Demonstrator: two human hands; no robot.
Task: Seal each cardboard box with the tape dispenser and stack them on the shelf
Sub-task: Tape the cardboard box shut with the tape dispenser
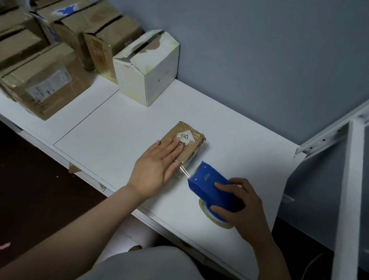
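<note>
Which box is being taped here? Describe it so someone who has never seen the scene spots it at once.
On the white shelf, look right of the crowd of brown boxes and the battered white box. There a small brown box lies alone under the left hand, beside the blue tape dispenser. It is far smaller and flatter than the rest.
</note>
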